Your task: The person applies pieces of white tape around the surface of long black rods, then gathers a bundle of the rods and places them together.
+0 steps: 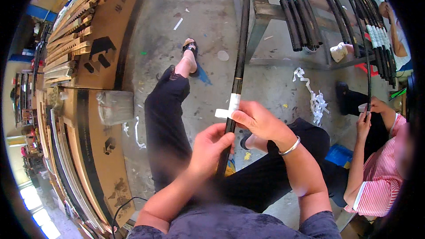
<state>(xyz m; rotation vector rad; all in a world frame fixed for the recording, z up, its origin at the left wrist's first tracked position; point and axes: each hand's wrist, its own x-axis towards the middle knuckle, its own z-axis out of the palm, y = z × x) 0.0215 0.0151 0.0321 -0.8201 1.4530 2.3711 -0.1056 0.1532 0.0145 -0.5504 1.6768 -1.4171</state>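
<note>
A long black pole (pixel 241 53) with thin gold rings runs from the top of the view down between my legs. A band of white tape (pixel 234 101) is wrapped round it, just above my hands. My left hand (pixel 208 148) is closed round the pole below the band, thumb on top. Higher up, my right hand (pixel 263 121), with a silver bangle at its wrist, pinches at the lower end of the band, thumb against the pole. A narrow roll of white tape (pixel 222 113) sticks out left of the pole there; my right fingers are partly hidden behind it.
Taped black poles (pixel 292 13) rest on a metal rack (pixel 259 28) ahead. At right, a co-worker in a striped shirt (pixel 380 168) holds a similar pole. Cartons (pixel 104 150) and wooden strips (pixel 66 46) line the left. Tape scraps (pixel 316 106) litter the floor.
</note>
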